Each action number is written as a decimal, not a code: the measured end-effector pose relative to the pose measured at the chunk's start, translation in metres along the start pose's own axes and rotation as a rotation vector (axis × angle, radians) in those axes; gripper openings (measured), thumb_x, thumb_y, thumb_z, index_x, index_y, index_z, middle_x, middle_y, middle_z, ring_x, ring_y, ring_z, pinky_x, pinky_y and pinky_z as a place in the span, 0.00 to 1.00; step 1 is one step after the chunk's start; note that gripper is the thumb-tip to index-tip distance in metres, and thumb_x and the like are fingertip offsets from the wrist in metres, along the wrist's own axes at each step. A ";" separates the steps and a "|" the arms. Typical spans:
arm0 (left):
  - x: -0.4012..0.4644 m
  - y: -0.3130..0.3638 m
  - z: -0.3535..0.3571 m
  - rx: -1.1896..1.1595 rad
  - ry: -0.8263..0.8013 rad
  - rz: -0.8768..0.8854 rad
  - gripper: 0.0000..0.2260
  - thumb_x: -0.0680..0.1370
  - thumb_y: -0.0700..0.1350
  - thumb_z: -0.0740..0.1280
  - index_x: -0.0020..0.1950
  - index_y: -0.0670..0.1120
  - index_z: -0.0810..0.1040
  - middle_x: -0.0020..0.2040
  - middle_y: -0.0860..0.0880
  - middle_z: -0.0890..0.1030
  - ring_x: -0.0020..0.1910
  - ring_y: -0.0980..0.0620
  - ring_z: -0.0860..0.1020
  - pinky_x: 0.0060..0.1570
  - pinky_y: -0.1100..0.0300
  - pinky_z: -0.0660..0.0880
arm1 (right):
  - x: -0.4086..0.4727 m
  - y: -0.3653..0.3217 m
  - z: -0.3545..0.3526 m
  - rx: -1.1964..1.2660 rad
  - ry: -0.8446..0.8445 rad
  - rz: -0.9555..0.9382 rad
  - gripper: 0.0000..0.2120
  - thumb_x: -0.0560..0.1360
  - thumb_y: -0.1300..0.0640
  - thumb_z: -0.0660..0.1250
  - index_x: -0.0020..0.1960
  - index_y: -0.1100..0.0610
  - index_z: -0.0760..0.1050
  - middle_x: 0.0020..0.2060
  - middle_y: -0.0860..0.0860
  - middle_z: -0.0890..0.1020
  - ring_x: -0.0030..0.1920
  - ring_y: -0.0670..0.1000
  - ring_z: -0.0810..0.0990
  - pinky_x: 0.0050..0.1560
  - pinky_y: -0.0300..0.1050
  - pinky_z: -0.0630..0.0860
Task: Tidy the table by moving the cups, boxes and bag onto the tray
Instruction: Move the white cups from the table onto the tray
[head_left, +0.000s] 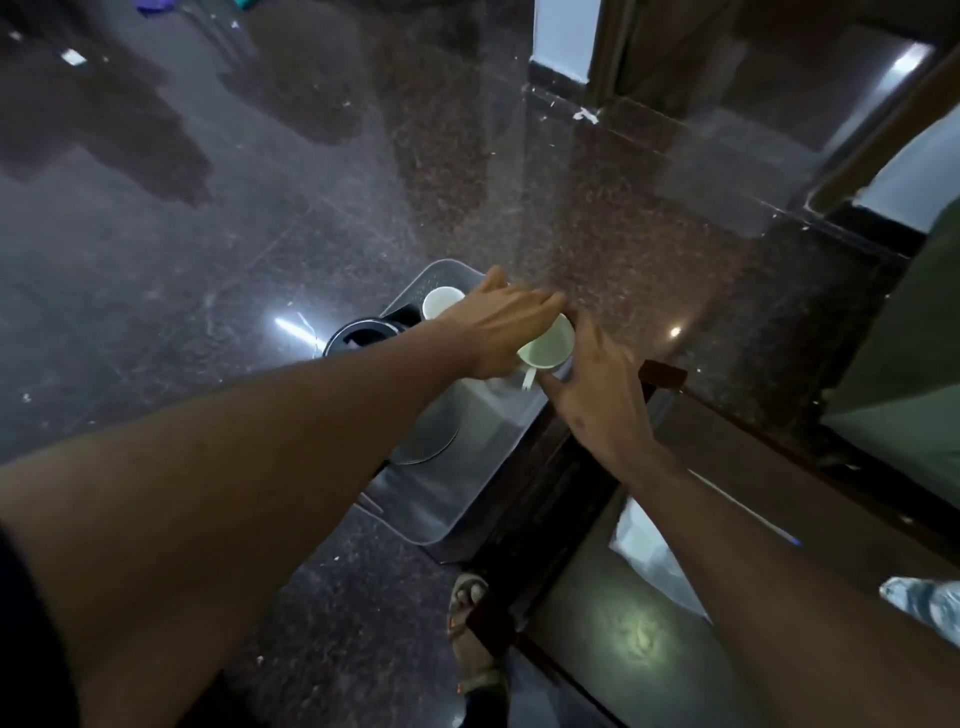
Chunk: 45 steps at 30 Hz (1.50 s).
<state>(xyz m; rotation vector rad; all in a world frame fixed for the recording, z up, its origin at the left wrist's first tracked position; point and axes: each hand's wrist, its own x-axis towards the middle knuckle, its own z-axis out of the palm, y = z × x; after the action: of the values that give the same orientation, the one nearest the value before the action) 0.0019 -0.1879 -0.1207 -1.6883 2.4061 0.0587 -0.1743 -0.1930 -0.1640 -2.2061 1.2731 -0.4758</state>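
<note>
We see both arms reaching out to the middle of the frame, where a steel tray (452, 483) sits with one long edge against the dark frame of a glass worktop (753, 499). The left hand (498, 327) comes in from the lower left and lies over a pale green cup (548, 345); its fingers (540, 301) are curled down around the far side of the cup, so we judge that it holds the cup by the rim. The cup is tilted, its mouth turned toward us, and seems to hang just above the upper end of the tray, likely on its way down. A small white handle or spoon (529, 378) pokes out below it; we cannot tell which.

The right hand (592, 395) sits just beside the cup on its right. Its fingers are slightly spread and loosely bent, and we cannot tell whether they touch the cup or only steady it.

Near the top end of the tray stands a white cup (439, 301), upright, already in place. A dark round pot (358, 335) sits at the tray's left edge. A foot in a sandal (470, 613) shows below.
</note>
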 end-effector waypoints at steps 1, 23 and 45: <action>0.004 -0.002 0.005 0.041 -0.006 0.018 0.22 0.74 0.45 0.72 0.65 0.47 0.68 0.58 0.49 0.77 0.56 0.45 0.79 0.54 0.50 0.64 | 0.003 0.003 0.007 -0.028 -0.003 0.008 0.31 0.73 0.48 0.77 0.71 0.55 0.68 0.60 0.52 0.82 0.61 0.55 0.81 0.66 0.58 0.74; 0.046 -0.013 0.068 0.278 -0.124 0.079 0.28 0.73 0.49 0.72 0.72 0.46 0.69 0.69 0.42 0.71 0.68 0.42 0.72 0.64 0.44 0.68 | 0.017 0.011 0.057 -0.551 0.016 0.085 0.24 0.73 0.46 0.74 0.64 0.54 0.73 0.57 0.53 0.75 0.60 0.56 0.72 0.62 0.56 0.67; 0.052 0.123 0.011 -0.217 0.242 -0.036 0.29 0.64 0.48 0.62 0.66 0.45 0.70 0.60 0.41 0.74 0.62 0.39 0.73 0.62 0.44 0.63 | -0.208 0.161 -0.074 -0.530 -0.020 0.297 0.27 0.77 0.46 0.69 0.72 0.57 0.72 0.60 0.55 0.76 0.59 0.57 0.74 0.59 0.56 0.69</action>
<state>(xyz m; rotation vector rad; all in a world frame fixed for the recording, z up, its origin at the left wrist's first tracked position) -0.1287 -0.1916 -0.1516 -1.9331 2.6246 0.1204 -0.4265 -0.0974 -0.2111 -2.3551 1.8422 0.0074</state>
